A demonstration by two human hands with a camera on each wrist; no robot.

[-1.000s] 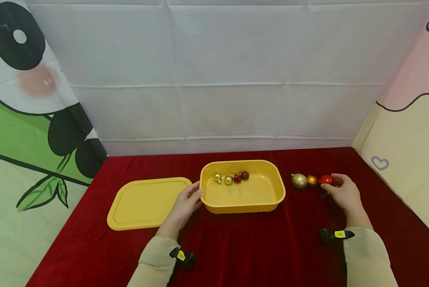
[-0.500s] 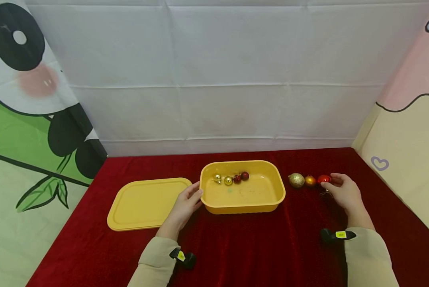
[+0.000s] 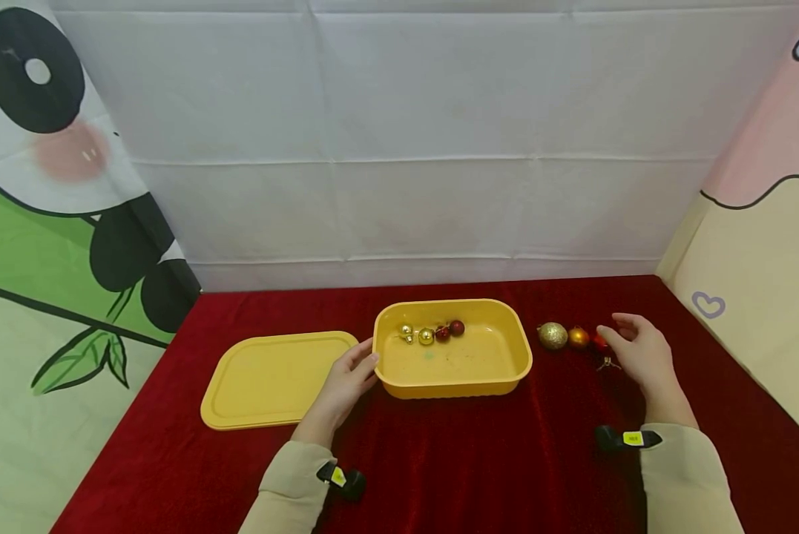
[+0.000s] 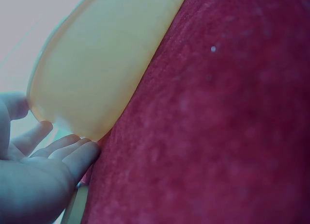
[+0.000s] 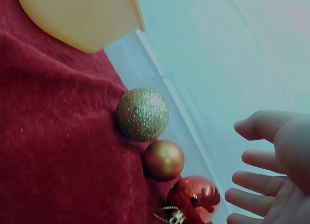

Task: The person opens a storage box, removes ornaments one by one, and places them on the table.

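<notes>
The right hand (image 3: 642, 354) is held with its fingers (image 5: 254, 161) spread and relaxed, gripping nothing, just to the right of the yellow tub (image 3: 451, 384); the nearest thing to it is one red bauble (image 5: 194, 198), just beside the fingertips, whether touched cannot be told. Next toward the yellow tub lie one small gold bauble (image 5: 163, 160) and one glittered gold bauble (image 5: 142, 114), so three baubles are counted in a row on the red cloth (image 3: 479, 460), right of the tub. The left hand (image 3: 343, 386) is laid against the tub's left end, fingers (image 4: 72, 151) lightly curved on its wall. Inside the tub, four small baubles (image 3: 431, 331) are seen along the far wall, two gold and two dark red. One yellow lid (image 3: 272, 378) lies flat to the left of the tub.
</notes>
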